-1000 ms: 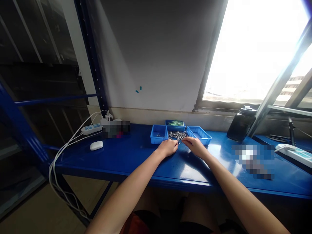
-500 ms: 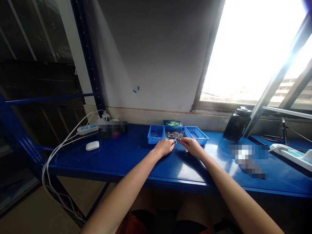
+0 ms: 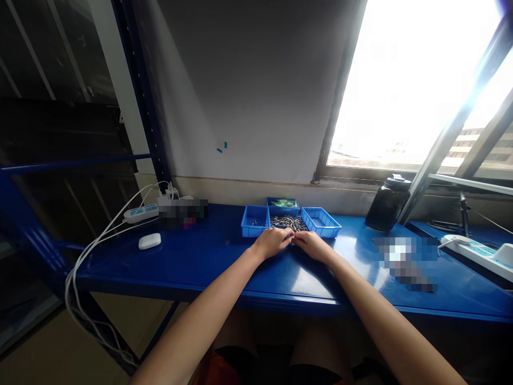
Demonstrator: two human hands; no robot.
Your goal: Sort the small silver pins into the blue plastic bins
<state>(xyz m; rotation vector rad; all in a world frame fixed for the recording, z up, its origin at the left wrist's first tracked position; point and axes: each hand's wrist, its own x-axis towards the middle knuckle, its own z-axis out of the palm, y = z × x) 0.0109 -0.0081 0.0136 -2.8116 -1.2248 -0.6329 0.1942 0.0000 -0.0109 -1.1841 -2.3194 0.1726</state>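
My left hand [image 3: 274, 242] and my right hand [image 3: 312, 245] meet at the near edge of a heap of small metal pieces, perhaps screws [image 3: 287, 222], on the blue table. The fingertips of both hands are pinched together and touch or nearly touch; anything between them is too small to make out. Left of the heap stands a blue bin [image 3: 255, 231] with a few of the metal pieces inside. To its right is another blue bin [image 3: 325, 231], set at an angle. Behind the heap a third blue bin [image 3: 282, 208] holds something green in clear wrapping.
A white case [image 3: 149, 241] lies on the table [image 3: 216, 251] at the left, near a power strip [image 3: 141, 213] with white cables. On the right stand a black bottle [image 3: 388, 204], a blurred item [image 3: 409, 262] and another power strip [image 3: 481, 254]. A wall and window rise behind.
My hands have come together: the left fingers moved right until the fingertips met the right hand's. The gap between them has closed. The bins stay where they were.
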